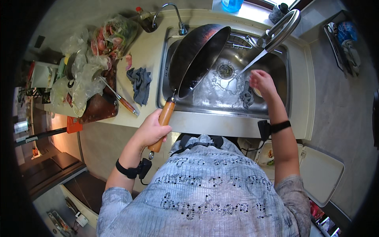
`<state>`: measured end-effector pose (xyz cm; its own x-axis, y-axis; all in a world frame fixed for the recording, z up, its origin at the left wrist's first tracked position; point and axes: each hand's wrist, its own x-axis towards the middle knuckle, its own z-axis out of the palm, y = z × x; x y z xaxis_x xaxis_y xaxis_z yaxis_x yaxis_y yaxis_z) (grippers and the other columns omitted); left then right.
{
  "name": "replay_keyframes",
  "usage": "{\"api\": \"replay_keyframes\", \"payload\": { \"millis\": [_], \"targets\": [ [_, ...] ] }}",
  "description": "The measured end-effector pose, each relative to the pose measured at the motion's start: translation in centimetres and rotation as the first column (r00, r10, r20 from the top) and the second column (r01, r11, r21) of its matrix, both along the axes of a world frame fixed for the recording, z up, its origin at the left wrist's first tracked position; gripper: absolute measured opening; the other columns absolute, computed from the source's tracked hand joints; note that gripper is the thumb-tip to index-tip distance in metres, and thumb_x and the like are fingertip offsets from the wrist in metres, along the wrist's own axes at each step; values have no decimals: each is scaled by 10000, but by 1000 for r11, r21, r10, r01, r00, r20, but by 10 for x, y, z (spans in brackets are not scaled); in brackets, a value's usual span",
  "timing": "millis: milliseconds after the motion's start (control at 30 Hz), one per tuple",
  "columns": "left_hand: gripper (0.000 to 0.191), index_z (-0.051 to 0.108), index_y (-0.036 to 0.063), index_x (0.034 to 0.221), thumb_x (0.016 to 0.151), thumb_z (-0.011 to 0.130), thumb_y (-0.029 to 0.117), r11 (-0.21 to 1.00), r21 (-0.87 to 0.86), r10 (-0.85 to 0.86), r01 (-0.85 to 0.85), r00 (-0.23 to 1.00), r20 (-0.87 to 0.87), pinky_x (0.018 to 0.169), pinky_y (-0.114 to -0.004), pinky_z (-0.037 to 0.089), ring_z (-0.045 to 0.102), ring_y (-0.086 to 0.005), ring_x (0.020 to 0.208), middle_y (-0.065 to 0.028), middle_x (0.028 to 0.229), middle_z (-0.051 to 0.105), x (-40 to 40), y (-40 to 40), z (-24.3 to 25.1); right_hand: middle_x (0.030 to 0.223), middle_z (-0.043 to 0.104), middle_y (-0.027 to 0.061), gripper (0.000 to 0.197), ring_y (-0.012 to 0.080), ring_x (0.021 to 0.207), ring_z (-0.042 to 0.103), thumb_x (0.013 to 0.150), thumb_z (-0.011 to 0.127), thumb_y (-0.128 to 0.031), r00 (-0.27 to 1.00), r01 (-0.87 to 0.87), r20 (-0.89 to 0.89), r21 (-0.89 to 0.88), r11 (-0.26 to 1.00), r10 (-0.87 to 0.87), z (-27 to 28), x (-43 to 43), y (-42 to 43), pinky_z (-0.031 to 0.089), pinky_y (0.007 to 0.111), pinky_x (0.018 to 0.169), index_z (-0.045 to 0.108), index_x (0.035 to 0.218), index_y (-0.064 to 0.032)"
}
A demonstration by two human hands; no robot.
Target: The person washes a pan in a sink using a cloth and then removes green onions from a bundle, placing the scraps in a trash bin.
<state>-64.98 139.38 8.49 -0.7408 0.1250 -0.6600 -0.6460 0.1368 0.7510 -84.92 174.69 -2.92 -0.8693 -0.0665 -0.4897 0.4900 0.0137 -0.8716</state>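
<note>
My left hand (154,128) grips the wooden handle (164,126) of a dark wok (192,56). The wok is tilted on its side over the left part of a stainless steel sink (207,110), its hollow facing right. My right hand (262,84) hovers over the sink's right side, fingers loosely curled; whether anything is in them is unclear. Water (251,63) runs from the curved faucet (284,32) into the basin near the drain (225,71). Below my right hand lies a wet dark cloth (246,99), and a pale round object (257,92) is partly hidden behind the hand.
On the left counter are a crumpled grey cloth (139,86), a wooden-handled utensil (125,103) and plastic bags (114,38) with vegetables. A small tap (181,26) and a red-capped bottle (145,19) stand behind. Below right, a lidded bin (322,174) hangs open.
</note>
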Motion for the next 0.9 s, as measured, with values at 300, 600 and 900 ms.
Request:
{"api": "replay_keyframes", "payload": {
  "millis": [300, 600, 900],
  "targets": [
    [359, 394, -17, 1020, 719, 583, 30, 996, 70, 54, -53, 999, -8, 419, -250, 417, 505, -118, 453, -46, 648, 483, 4, -1, 12, 728, 560, 13, 187, 119, 670, 556, 830, 560, -148, 997, 39, -69, -99, 994, -45, 13, -64, -38, 501, 281, 604, 585, 981, -40],
    [335, 370, 41, 980, 729, 589, 72, 674, 702, 22, -231, 956, 293, 364, -247, 437, 460, -73, 433, -28, 658, 436, -5, 18, -28, 636, 504, -31, 247, 62, 524, 423, 849, 598, -272, 954, 178, -269, 164, 970, -130, -20, -81, 42, 341, 227, 472, 613, 917, -35],
    [395, 356, 35, 1017, 716, 606, 89, 438, 851, -73, -292, 931, 357, 363, -241, 460, 436, -58, 417, -35, 651, 418, -13, 41, -67, 984, 539, 185, 334, 294, 805, 588, 914, 470, -193, 969, 248, -70, 290, 924, -238, -21, -125, 100, 541, 357, 664, 411, 1123, 61]
  ]
}}
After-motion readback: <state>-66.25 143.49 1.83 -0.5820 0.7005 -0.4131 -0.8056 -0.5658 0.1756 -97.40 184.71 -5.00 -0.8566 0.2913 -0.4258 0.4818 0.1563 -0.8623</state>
